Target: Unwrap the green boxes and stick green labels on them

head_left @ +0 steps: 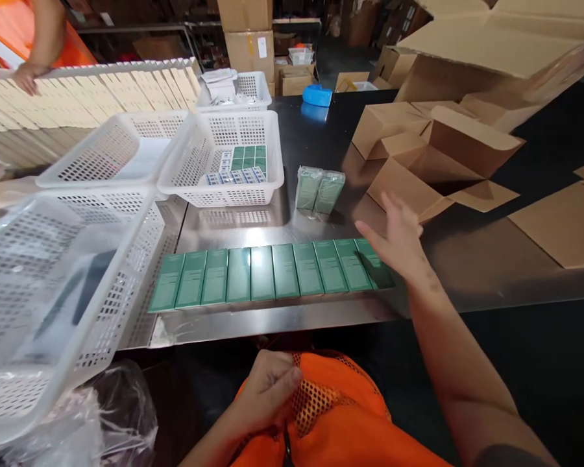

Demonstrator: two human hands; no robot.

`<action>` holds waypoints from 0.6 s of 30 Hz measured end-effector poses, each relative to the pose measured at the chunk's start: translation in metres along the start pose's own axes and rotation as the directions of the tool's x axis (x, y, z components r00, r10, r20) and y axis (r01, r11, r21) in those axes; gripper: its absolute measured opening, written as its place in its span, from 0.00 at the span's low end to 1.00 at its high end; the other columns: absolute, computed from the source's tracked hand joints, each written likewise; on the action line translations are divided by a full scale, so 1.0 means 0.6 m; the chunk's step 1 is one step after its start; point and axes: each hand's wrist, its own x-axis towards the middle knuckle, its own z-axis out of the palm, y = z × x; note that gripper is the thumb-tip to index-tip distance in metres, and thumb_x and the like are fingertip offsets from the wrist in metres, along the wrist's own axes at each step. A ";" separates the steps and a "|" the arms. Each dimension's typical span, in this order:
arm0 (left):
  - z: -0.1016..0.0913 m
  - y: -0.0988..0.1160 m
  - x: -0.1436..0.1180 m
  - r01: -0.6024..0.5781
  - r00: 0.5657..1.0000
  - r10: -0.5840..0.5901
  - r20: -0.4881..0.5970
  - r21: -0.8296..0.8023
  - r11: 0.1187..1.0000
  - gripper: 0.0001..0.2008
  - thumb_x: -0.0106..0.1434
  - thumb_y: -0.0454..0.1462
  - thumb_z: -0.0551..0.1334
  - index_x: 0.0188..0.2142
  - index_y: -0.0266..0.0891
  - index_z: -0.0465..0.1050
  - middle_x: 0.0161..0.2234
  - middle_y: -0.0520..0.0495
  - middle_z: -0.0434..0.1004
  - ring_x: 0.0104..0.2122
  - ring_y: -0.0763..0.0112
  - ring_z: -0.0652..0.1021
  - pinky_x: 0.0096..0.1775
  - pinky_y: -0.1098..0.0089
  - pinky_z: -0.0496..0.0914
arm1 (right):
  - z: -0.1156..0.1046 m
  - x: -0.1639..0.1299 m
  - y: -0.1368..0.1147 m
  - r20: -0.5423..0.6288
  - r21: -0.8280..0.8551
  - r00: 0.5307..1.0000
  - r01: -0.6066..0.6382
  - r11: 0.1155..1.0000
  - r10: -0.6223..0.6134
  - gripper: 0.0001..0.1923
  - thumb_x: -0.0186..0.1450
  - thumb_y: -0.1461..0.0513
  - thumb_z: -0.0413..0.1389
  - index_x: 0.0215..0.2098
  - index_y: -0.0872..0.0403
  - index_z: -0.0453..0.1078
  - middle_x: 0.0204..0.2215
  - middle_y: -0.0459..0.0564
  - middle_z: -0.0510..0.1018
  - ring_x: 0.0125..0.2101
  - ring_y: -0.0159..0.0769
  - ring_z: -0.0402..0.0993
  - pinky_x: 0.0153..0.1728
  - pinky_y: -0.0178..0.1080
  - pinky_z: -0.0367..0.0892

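A row of several slim green boxes [263, 272] lies side by side along the near edge of the metal table. Over the right end of that row is my right hand [400, 237], open, fingers spread and thumb out, holding nothing. Behind the row stand two green packs in clear wrap [320, 190], apart from my hand. My left hand [271, 383] is closed in front of my body, against my orange mesh vest [326, 395]; its curled fingers hide whatever may be inside.
White perforated baskets stand left; one basket [243, 194] holds green boxes and labelled strips. Opened cardboard boxes [418, 155] spread over the right side. Farther back lies a blue object [316, 95]. At upper left, a co-worker's hand [28, 76] touches a long row of cream-coloured cartons [126, 97].
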 end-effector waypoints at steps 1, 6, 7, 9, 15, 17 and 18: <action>0.002 0.007 0.001 0.018 1.000 -0.019 0.011 0.065 0.998 0.33 0.73 0.52 0.51 0.17 0.39 0.73 0.12 0.49 0.65 0.17 0.74 0.64 0.25 0.70 0.58 | 0.001 0.029 -0.017 -0.016 0.004 0.996 0.088 0.996 -0.088 0.45 0.69 0.42 0.53 0.74 0.54 0.46 0.72 0.65 0.50 0.69 0.68 0.46 0.61 0.73 0.53; 0.013 0.034 -0.009 -0.004 0.999 -0.012 0.052 0.305 0.952 0.24 0.71 0.37 0.55 0.65 0.49 0.67 0.47 0.44 0.82 0.44 0.65 0.79 0.48 0.66 0.72 | 0.015 0.161 -0.100 0.158 -0.076 0.949 0.286 0.955 -0.272 0.47 0.67 0.60 0.58 0.75 0.65 0.39 0.68 0.73 0.56 0.66 0.65 0.55 0.62 0.65 0.59; 0.013 0.035 -0.014 -0.015 0.999 0.000 0.052 0.297 0.955 0.24 0.71 0.36 0.56 0.65 0.51 0.67 0.50 0.44 0.81 0.48 0.63 0.79 0.51 0.65 0.71 | 0.011 0.172 -0.107 0.193 -0.097 0.944 0.291 0.952 -0.269 0.44 0.66 0.64 0.58 0.75 0.65 0.42 0.64 0.72 0.62 0.63 0.65 0.61 0.60 0.64 0.62; 0.007 0.031 -0.022 0.014 0.999 -0.006 -0.043 0.196 0.981 0.21 0.70 0.38 0.59 0.61 0.51 0.73 0.48 0.44 0.82 0.47 0.63 0.80 0.52 0.65 0.72 | -0.004 0.165 -0.111 0.187 -0.104 0.942 0.301 0.948 -0.278 0.39 0.65 0.69 0.56 0.73 0.62 0.52 0.56 0.68 0.70 0.55 0.61 0.69 0.57 0.61 0.67; -0.032 0.043 0.037 -0.105 0.825 -0.114 -0.554 -0.349 0.931 0.34 0.52 0.55 0.74 0.56 0.50 0.75 0.52 0.41 0.81 0.36 0.64 0.82 0.34 0.70 0.77 | -0.023 -0.056 -0.139 -0.184 0.553 0.945 0.328 0.766 -0.272 0.25 0.71 0.54 0.58 0.65 0.46 0.66 0.46 0.54 0.67 0.41 0.42 0.73 0.38 0.43 0.80; -0.044 0.062 0.073 -0.229 0.781 -0.117 -0.614 -0.456 0.860 0.39 0.46 0.59 0.75 0.55 0.48 0.74 0.51 0.41 0.81 0.38 0.60 0.83 0.33 0.67 0.78 | -0.007 -0.140 -0.159 -0.149 0.691 0.927 0.347 0.634 -0.345 0.26 0.71 0.50 0.59 0.65 0.39 0.65 0.44 0.52 0.68 0.37 0.38 0.74 0.32 0.39 0.79; -0.047 0.071 0.088 -0.254 0.764 -0.135 -0.631 -0.487 0.836 0.38 0.45 0.58 0.75 0.53 0.46 0.75 0.48 0.41 0.82 0.37 0.59 0.83 0.33 0.66 0.78 | 0.003 -0.172 -0.166 -0.157 0.705 0.895 0.398 0.586 -0.418 0.34 0.66 0.48 0.64 0.68 0.36 0.62 0.45 0.51 0.69 0.35 0.37 0.74 0.32 0.39 0.80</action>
